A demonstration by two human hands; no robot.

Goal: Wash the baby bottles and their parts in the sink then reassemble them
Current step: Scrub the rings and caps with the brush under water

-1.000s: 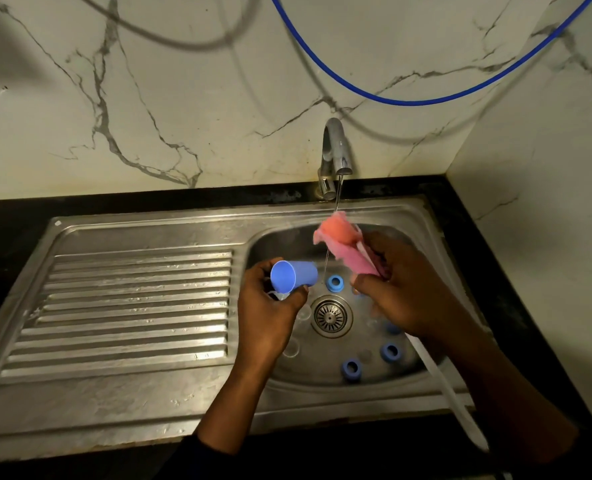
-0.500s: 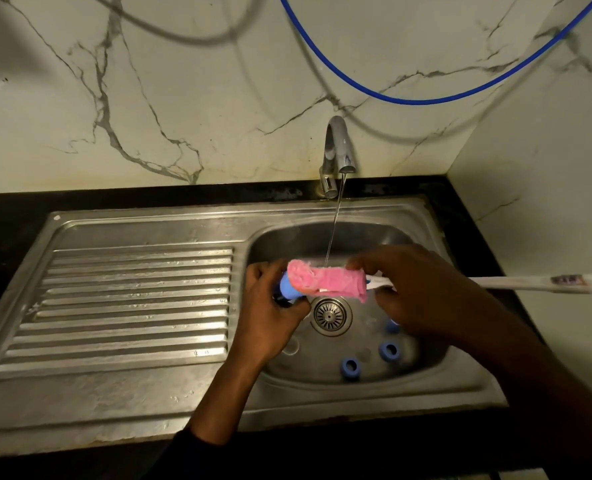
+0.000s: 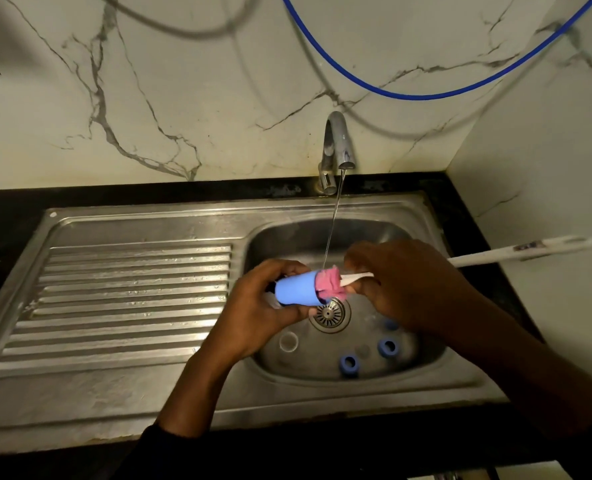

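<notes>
Blue cap [image 3: 296, 289] ×1: sideways above the sink [image 3: 322, 211], left hand [image 3: 253, 317] curled around it | pink sponge brush [image 3: 329, 285] ×1: head partly inside cap, right hand [image 3: 408, 285] gripped handle | blue rings [image 3: 387, 347] ×3 on basin floor, one half hidden.

The cup [image 3: 296, 289] is light blue. The brush head [image 3: 329, 284] is pink; the brush handle [image 3: 495, 257] is white with a dark mark toward its far end. The rings [image 3: 387, 347] in the basin are blue. The sink [image 3: 322, 209] is grey steel, its drainboard [image 3: 131, 296] ribbed in parallel lines. The counter [image 3: 10, 209] is black. The wall [image 3: 183, 98] is off-white marble with grey veining. The hose [image 3: 419, 97] is blue, the tap [image 3: 336, 143] grey metal.
</notes>
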